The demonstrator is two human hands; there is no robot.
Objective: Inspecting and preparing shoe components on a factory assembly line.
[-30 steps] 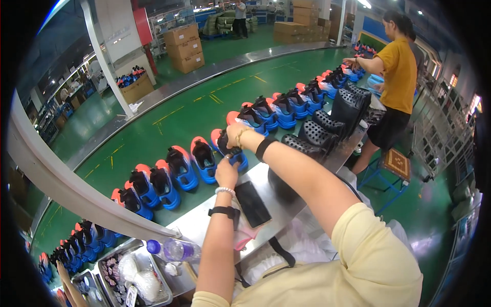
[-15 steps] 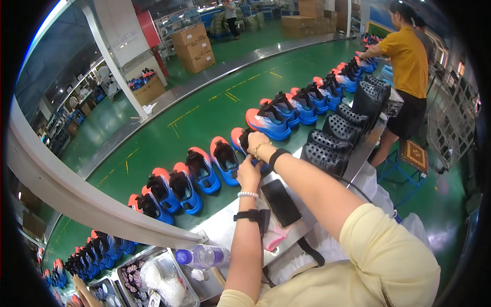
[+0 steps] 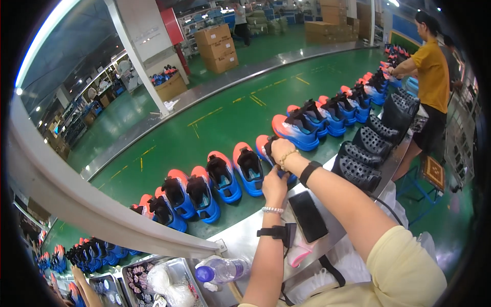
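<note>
Both hands are closed on one sneaker point(image 3: 262, 144) with an orange toe, dark collar and blue sole, standing on the green belt. My right hand point(image 3: 283, 152) grips its collar from above. My left hand point(image 3: 275, 185) is lower, fingers curled at its heel end; the fingertips are partly hidden. Matching sneakers line the belt on both sides: an open-topped sneaker point(image 3: 248, 166) just left and another sneaker point(image 3: 296, 132) just right. Black straps circle both my wrists. Below my hands a dark phone point(image 3: 308, 217) lies on the metal ledge.
Black perforated clogs point(image 3: 358, 165) stand on the ledge at right. A purple-capped bottle point(image 3: 225, 271) and a metal tray point(image 3: 193, 279) of small parts are at lower left. A white post point(image 3: 117, 212) crosses the left side. A person in orange point(image 3: 432, 71) works farther along.
The whole scene has shifted right and slightly down as my view turned left. Both hands stay on the same sneaker, with little visible change in their grip.
</note>
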